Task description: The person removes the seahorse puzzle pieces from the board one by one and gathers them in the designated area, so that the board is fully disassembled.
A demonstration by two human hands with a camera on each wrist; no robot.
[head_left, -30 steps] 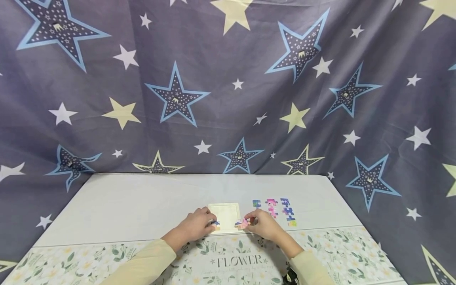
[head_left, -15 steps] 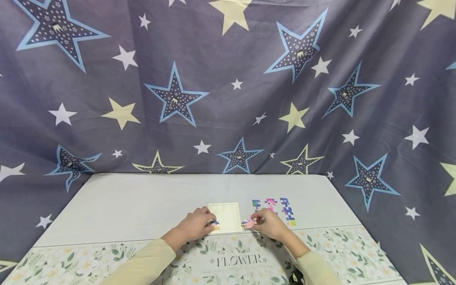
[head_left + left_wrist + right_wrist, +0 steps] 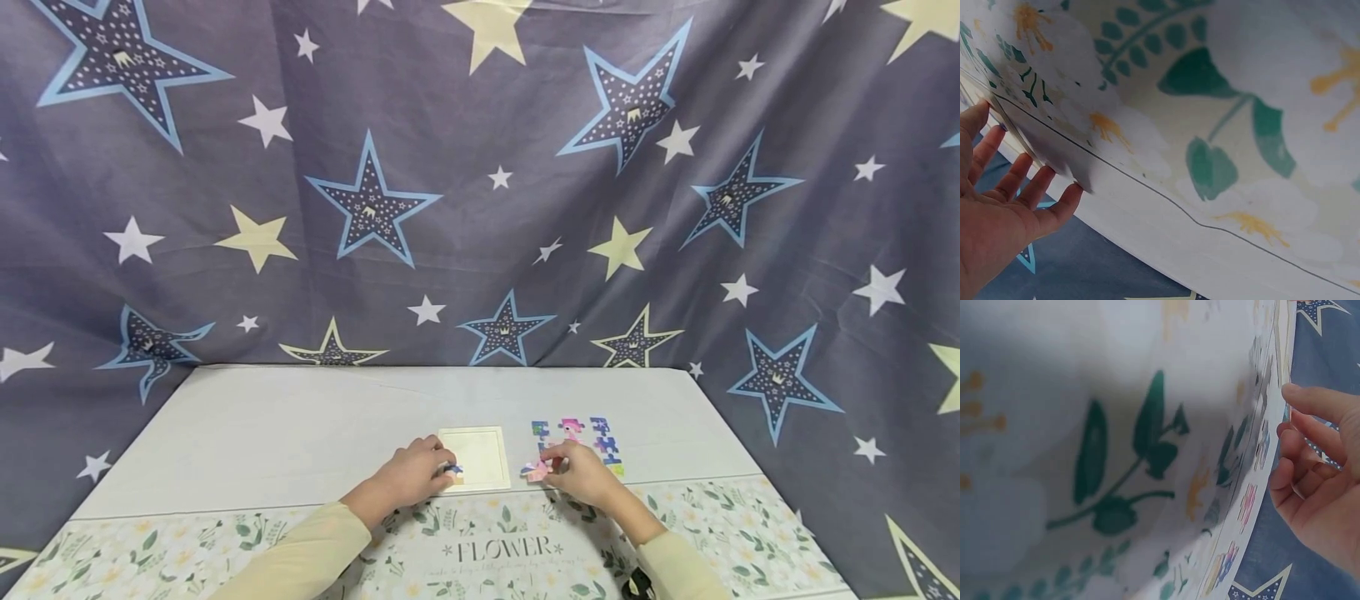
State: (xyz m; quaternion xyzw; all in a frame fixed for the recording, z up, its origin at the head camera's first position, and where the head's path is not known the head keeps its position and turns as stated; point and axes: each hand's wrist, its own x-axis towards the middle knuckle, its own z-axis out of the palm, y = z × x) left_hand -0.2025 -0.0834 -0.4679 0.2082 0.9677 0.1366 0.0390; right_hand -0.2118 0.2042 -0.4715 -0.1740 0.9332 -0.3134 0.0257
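A pale square puzzle tray (image 3: pixel 507 460) lies flat near the middle of the table. My left hand (image 3: pixel 408 472) rests along its left edge, and the left wrist view shows those fingers spread and fairly straight. By the left thumb, a small blue and tan puzzle piece (image 3: pixel 454 474) sits in the tray's near left corner. Right of the tray, my right hand (image 3: pixel 585 477) pinches a pink and blue puzzle piece (image 3: pixel 536 472) between thumb and fingers. Whether that is one piece or joined pieces I cannot tell.
Beyond the right hand lie columns of puzzle pieces: green-blue ones (image 3: pixel 539 428), pink ones (image 3: pixel 571 427) and blue ones (image 3: pixel 604 442). The right hand partly covers them. A floral cloth strip (image 3: pixel 502 546) runs along the near side; a starry curtain (image 3: pixel 480 250) hangs behind the table.
My right hand has moved right, carrying the pink and blue puzzle piece from over the tray's near right corner to beside the tray. The left hand has stayed put.
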